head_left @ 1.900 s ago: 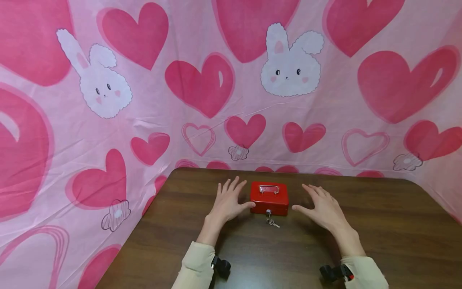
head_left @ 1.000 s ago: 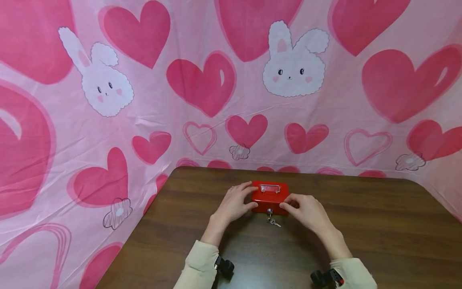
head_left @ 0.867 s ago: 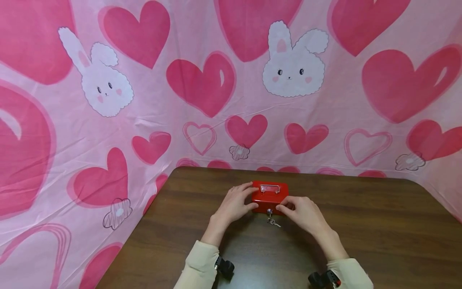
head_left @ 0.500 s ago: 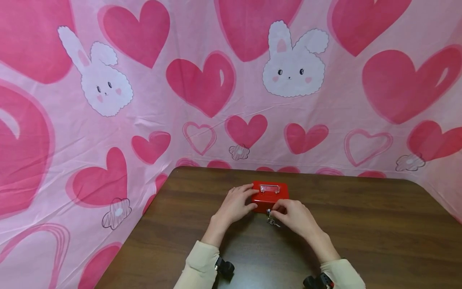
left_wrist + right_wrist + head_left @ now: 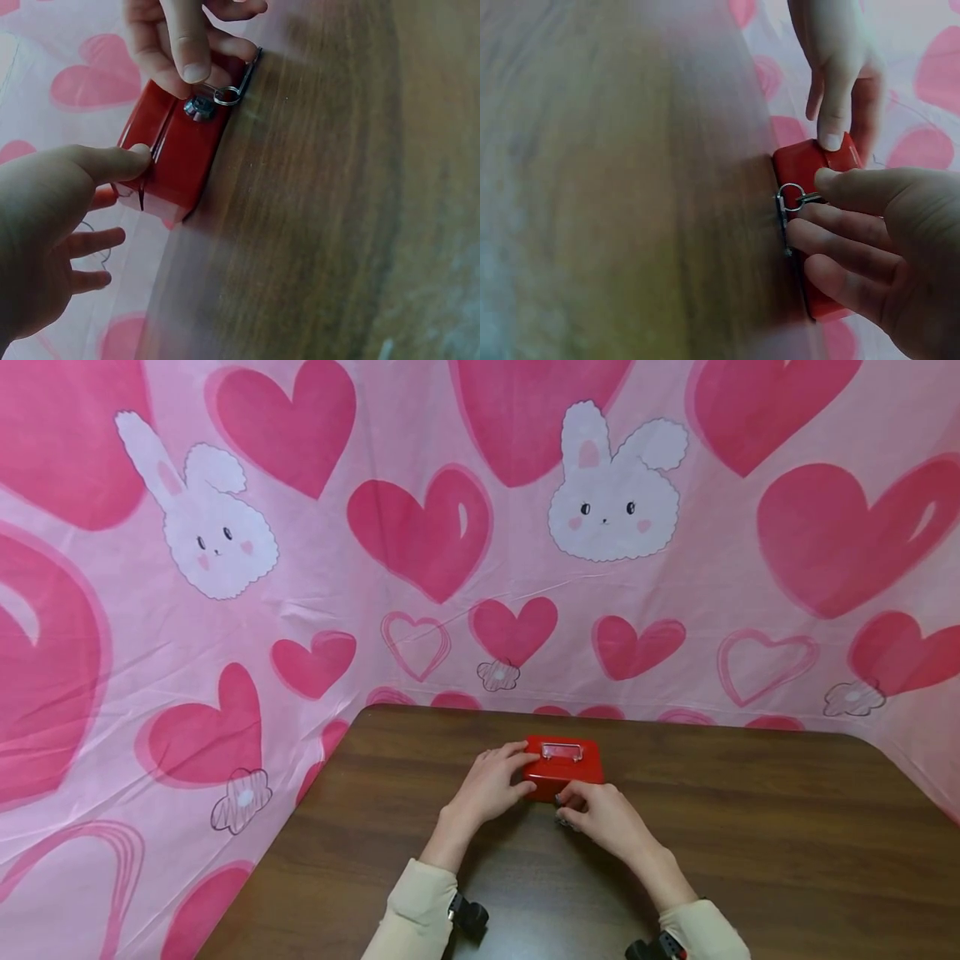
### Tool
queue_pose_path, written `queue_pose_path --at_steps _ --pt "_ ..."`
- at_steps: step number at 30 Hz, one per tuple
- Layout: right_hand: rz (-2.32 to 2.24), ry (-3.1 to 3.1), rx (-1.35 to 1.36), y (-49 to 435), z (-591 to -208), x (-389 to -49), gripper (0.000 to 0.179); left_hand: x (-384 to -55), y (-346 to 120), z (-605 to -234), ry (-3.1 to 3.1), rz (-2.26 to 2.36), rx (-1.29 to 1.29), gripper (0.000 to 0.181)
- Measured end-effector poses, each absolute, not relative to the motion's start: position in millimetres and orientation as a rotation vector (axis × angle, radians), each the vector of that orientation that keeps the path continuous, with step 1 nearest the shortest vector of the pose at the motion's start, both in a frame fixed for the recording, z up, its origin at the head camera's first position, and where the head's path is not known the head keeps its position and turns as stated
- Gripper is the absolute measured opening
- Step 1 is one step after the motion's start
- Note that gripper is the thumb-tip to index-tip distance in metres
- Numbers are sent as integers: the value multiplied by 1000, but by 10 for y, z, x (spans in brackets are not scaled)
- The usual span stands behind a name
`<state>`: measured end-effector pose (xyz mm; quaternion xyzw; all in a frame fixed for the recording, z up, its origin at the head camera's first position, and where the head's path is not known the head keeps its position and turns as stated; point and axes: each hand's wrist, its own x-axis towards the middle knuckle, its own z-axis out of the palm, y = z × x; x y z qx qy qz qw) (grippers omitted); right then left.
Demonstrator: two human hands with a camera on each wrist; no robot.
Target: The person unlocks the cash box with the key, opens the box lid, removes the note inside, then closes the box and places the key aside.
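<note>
A small red cash box (image 5: 566,768) stands closed on the table, its silver handle (image 5: 561,751) folded flat on the lid. My left hand (image 5: 483,785) holds its left end, thumb at the front edge and index finger by the top; the other fingers spread out beside it in the left wrist view. At the front, my right hand (image 5: 607,818) pinches the key (image 5: 810,198) at the round silver lock (image 5: 199,108) between thumb and index finger. A split ring (image 5: 227,95) hangs from this key, with a second key (image 5: 781,210) dangling near the tabletop. The fingers partly hide the pinched key.
The brown wooden table (image 5: 360,893) has rounded far corners. Right behind it hangs a pink cloth (image 5: 517,560) with hearts and rabbits. Black wrist cameras are strapped over both light sleeves (image 5: 416,906).
Both hands came in from beside the box. The left thumb and fingers settled on its left end; the right hand slid left along the front from the right corner and took hold of the key.
</note>
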<state>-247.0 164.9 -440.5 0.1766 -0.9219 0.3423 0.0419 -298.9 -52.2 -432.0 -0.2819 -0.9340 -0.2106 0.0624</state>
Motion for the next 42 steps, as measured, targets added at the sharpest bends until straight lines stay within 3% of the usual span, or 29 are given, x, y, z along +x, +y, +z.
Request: queue_pose_path --at_steps 23,42 --pt "1479 -2787 354 1693 -4505 -2536 13 -3002 -488 -4314 -2844 -687 -813 51" --pt "1369 -2842 258 1658 -4426 -2456 7 -2977 -500 -4307 -2843 -708 -814 51"
